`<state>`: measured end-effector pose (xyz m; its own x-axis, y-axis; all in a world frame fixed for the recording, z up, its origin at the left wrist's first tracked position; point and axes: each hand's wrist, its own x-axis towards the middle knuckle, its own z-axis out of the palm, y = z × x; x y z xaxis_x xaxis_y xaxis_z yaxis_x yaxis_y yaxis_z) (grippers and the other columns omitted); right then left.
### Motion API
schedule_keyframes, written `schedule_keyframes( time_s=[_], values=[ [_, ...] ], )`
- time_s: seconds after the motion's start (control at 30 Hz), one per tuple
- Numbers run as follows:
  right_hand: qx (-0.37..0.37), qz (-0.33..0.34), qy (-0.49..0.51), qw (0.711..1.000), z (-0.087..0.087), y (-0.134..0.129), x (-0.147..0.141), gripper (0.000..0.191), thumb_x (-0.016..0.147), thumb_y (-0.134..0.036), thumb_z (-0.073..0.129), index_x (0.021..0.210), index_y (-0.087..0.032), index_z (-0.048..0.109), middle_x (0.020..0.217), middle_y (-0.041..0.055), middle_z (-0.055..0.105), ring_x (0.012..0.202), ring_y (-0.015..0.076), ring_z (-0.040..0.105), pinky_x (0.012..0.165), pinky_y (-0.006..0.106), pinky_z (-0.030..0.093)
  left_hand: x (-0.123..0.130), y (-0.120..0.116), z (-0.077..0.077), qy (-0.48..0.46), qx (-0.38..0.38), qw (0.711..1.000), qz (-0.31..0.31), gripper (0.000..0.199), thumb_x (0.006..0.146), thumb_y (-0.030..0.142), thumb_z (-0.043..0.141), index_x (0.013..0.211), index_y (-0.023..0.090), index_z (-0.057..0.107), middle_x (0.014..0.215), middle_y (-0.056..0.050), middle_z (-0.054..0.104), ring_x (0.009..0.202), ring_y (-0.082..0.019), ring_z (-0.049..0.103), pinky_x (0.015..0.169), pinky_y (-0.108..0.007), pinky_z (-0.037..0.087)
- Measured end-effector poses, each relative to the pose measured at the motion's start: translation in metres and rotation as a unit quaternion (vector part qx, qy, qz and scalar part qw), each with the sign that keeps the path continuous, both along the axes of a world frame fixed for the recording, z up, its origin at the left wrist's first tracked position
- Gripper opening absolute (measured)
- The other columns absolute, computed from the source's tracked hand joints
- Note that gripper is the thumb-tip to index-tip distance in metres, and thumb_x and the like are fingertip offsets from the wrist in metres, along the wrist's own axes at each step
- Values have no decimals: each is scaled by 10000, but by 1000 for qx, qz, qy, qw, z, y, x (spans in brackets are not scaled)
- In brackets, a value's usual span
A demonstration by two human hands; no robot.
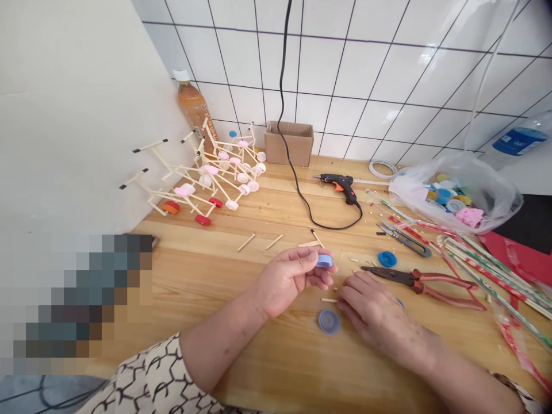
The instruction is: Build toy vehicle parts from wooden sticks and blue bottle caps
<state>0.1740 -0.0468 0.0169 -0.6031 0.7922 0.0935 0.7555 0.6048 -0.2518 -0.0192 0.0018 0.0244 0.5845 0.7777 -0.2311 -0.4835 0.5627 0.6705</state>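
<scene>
A light blue bottle cap (324, 261) is pinched between the thumb and fingers of my left hand (287, 279), held above the table. My right hand (379, 316) rests low on the wood with its fingers curled and the fingertips mostly hidden. From between its thumb and forefinger pokes the end of a short wooden stick (328, 300). Just left of that hand lies another light blue cap (329, 321). A darker blue cap (387, 259) sits beyond it, beside the pliers (425, 279). Beyond my left hand are several cut sticks (274, 241), one with a black end.
Stick frames with cap wheels (207, 178) stand at back left, near a drink bottle (194, 106). A glue gun (340, 184) with a black cord, a cardboard box (288, 144), snips (405, 238), tape (383, 168), a bag of caps (457, 190) and wrapped sticks (495, 276) lie around.
</scene>
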Motion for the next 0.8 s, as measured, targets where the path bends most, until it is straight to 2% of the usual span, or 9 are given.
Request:
schedule_keyframes(
  time_s=[0.2, 0.4, 0.47, 0.6, 0.7, 0.8],
  values=[
    [13, -7, -3, 1000, -2, -1, -4, 223, 857, -69, 415, 734, -146, 585, 732, 68, 564, 685, 178, 474, 695, 338, 397, 1, 2, -4, 29, 10, 1000, -4, 318, 707, 328, 713, 918, 96, 660, 809, -84, 667, 651, -134, 596, 643, -274, 435],
    [25, -2, 1, 1000, -5, -4, -4, 205, 850, -63, 422, 772, -162, 584, 734, 64, 539, 712, 193, 466, 721, 357, 381, 2, -3, -8, 159, 82, 983, -30, 391, 618, 199, 773, 977, 150, 626, 828, -14, 615, 763, -130, 561, 735, -283, 436],
    [27, -3, -1, 1000, -7, -5, -5, 194, 843, -60, 435, 776, -163, 585, 741, 65, 536, 716, 198, 462, 701, 351, 373, 2, -5, -6, 211, 133, 968, -38, 398, 619, 147, 745, 995, 155, 615, 849, -12, 612, 790, -136, 552, 756, -283, 432],
    [30, -7, -9, 999, -8, -6, -6, 187, 828, -51, 447, 744, -161, 573, 741, 67, 538, 716, 204, 457, 695, 352, 367, 0, -4, 2, 308, 231, 921, -64, 300, 617, 117, 711, 903, 140, 621, 795, -7, 611, 754, -140, 541, 738, -274, 430],
    [39, -10, -17, 999, -2, -4, -1, 205, 842, -70, 430, 713, -162, 561, 709, 67, 537, 686, 200, 457, 689, 355, 368, -1, -1, 4, 352, 271, 893, -80, 274, 622, 151, 724, 875, 141, 618, 776, -7, 602, 700, -135, 527, 676, -260, 428],
    [42, -37, 14, 998, 8, 4, 12, 209, 871, -121, 407, 719, -171, 542, 695, 64, 541, 671, 195, 479, 648, 335, 374, -2, 0, 2, 381, 342, 856, -65, 247, 626, 145, 729, 851, 149, 626, 849, -28, 597, 759, -149, 538, 705, -261, 431]
  ],
)
